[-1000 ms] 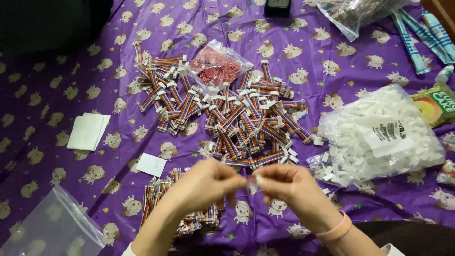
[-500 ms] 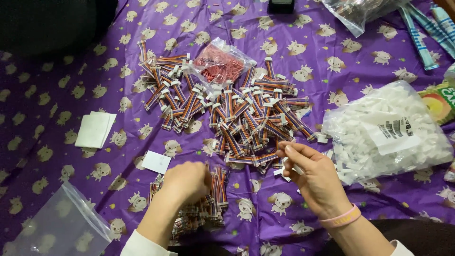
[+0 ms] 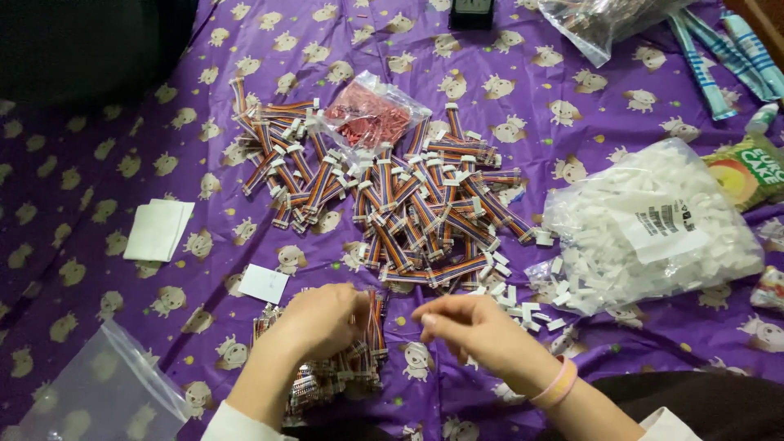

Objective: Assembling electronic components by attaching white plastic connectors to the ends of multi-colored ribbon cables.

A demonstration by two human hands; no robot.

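The left hand (image 3: 320,320) had dropped onto the near bundle of ribbon cables (image 3: 343,371), fingers curled over it. The right hand (image 3: 478,331) had drawn back from the main cable pile (image 3: 392,204), fingers pinched together; whether they held anything was unclear.
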